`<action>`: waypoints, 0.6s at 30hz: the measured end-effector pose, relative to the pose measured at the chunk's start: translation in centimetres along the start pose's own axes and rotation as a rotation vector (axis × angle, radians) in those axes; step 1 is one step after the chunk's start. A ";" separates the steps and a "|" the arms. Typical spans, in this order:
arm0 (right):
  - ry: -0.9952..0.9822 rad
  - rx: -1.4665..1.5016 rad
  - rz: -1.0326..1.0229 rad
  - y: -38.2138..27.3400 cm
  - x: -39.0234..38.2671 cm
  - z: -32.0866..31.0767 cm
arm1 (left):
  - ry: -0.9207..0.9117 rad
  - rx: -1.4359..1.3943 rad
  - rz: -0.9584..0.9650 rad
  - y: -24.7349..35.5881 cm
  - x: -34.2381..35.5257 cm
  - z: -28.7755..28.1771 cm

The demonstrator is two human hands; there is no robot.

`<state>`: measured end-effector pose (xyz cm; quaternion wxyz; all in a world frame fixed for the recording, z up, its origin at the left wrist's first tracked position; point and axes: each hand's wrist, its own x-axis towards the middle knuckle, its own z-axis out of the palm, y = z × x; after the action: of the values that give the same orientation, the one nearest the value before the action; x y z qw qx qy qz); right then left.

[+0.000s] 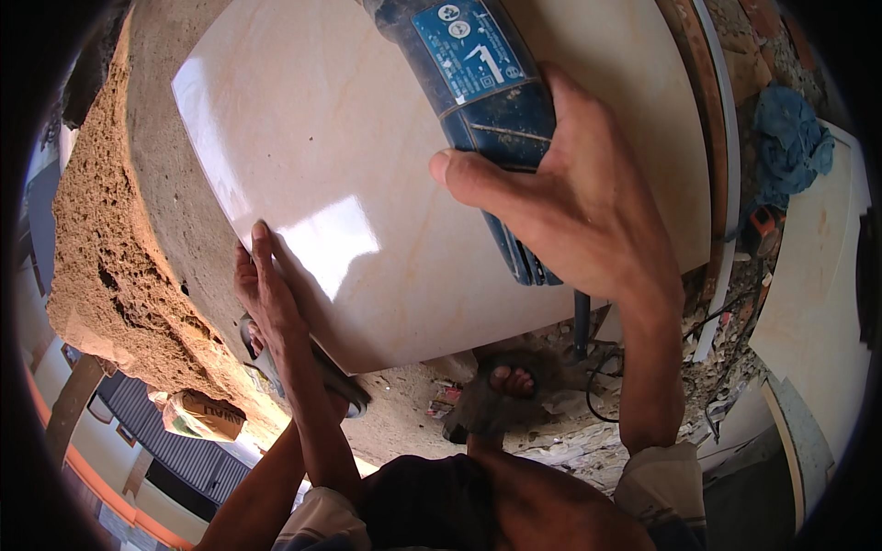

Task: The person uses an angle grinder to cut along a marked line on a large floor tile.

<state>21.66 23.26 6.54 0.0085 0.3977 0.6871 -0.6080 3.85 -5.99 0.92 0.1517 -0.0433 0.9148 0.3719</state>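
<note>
Head: right hand (593,197) around power tool (473,64)

Bright daylight | window-like glare on tile (367,174) | bent edges, black corners

I see the right hand (588,207) gripping a power tool (482,101) at one o'clock, left hand (273,298) touching tile (423,294) at nine.
</note>
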 end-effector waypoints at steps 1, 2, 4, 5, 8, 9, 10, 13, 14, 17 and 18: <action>-0.003 0.005 0.007 0.1 -0.1 0.0 | 0.014 0.006 -0.002 0.0 -0.1 0.2; -0.006 0.010 0.013 0.1 -0.2 0.0 | -0.004 -0.009 0.012 -0.4 0.2 0.1; -0.013 0.033 0.018 0.2 -0.3 0.0 | -0.031 -0.034 0.043 -1.1 0.8 -0.2; -0.016 0.046 0.018 0.2 -0.4 0.0 | -0.025 -0.024 0.035 -1.2 0.8 -0.3; -0.021 0.061 0.021 0.2 -0.8 -0.1 | -0.022 -0.022 0.030 -0.9 0.6 -0.3; -0.022 0.061 0.024 0.2 -0.9 -0.1 | -0.033 -0.040 0.043 -1.1 0.7 -0.3; -0.017 0.059 0.019 0.3 -1.0 -0.1 | -0.044 -0.059 0.057 -1.1 0.7 -0.3; -0.010 0.058 0.013 0.7 -1.2 0.1 | -0.025 -0.049 0.024 -0.8 0.5 0.0; -0.010 0.059 0.016 0.8 -1.2 0.1 | -0.016 -0.040 0.030 -0.9 0.5 0.0; -0.005 0.058 0.004 1.0 -1.5 0.2 | -0.006 -0.025 0.045 -1.0 0.6 -0.1; -0.001 0.055 -0.003 1.0 -1.6 0.2 | -0.016 -0.031 0.047 -1.2 0.8 -0.2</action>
<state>23.19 22.23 6.45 -0.0029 0.3963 0.6708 -0.6269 3.26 -6.99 0.05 0.1495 -0.0211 0.9085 0.3897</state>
